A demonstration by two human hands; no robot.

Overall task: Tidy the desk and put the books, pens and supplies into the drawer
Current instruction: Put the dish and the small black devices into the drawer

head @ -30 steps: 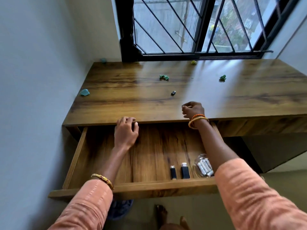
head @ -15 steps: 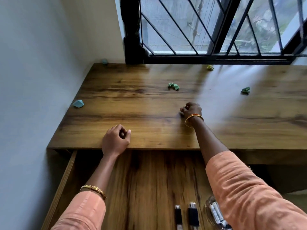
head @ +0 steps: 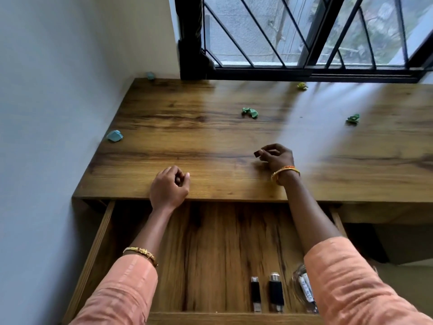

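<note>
Between my right thumb and fingertips (head: 264, 153) sits a small dark item (head: 256, 153), pinched, just above the desk top (head: 187, 141); too small to name, maybe a cap or tiny drive. Right hand (head: 277, 158) is mid-desk, well back from the front edge. Left hand (head: 169, 187) rests on the front edge, fingers curled in loosely; can't tell if anything's inside, looks like nothing held.

Below both arms the drawer (head: 98, 249) is pulled out. Already in it, near the front board: two black USB sticks (head: 267, 292) side by side, and a clear container with white sticks (head: 304, 287) partly behind my right sleeve.

Left on the desk: blue crumpled scrap (head: 114, 136) by the left wall, another bluish bit (head: 150, 75) in the far corner, green scrap (head: 250, 112) mid-desk, green scrap (head: 353, 118) farther right, yellowish scrap (head: 302, 86) near the window frame (head: 304, 73).

Judgement: mostly done. No books or pens visible on top. Pinched item looks headed for the drawer; the scraps still need clearing, then the drawer needs closing.
</note>
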